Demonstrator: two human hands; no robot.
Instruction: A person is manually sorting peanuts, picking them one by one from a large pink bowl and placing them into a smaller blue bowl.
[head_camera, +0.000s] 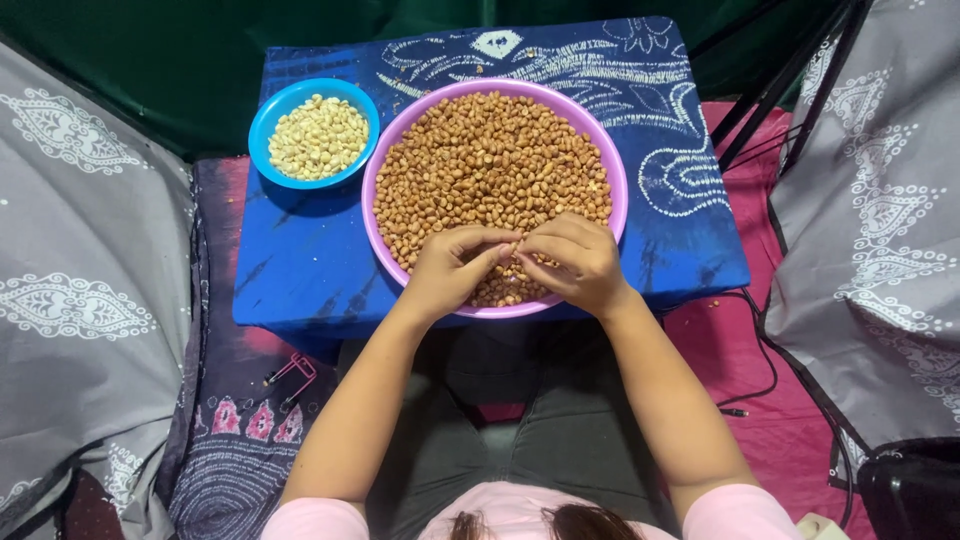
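A blue patterned cloth (300, 260) covers a small table. Over the near rim of the purple bowl (372, 215) of brown peanuts (480, 160), the left hand (450, 268) and right hand (578, 262) meet, fingertips pinching one peanut (512, 252) between them. A blue bowl (262, 120) of pale peeled peanuts (318, 136) stands just beside, to the left. Grey patterned fabric (80, 280) hangs on both sides.

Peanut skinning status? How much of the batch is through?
Done: the small blue bowl holds a modest pile of pale skinned peanuts. In hand: left hand and right hand pinch a nut over the purple bowl. Left: that bowl is nearly full of brown unskinned nuts, so most remains.
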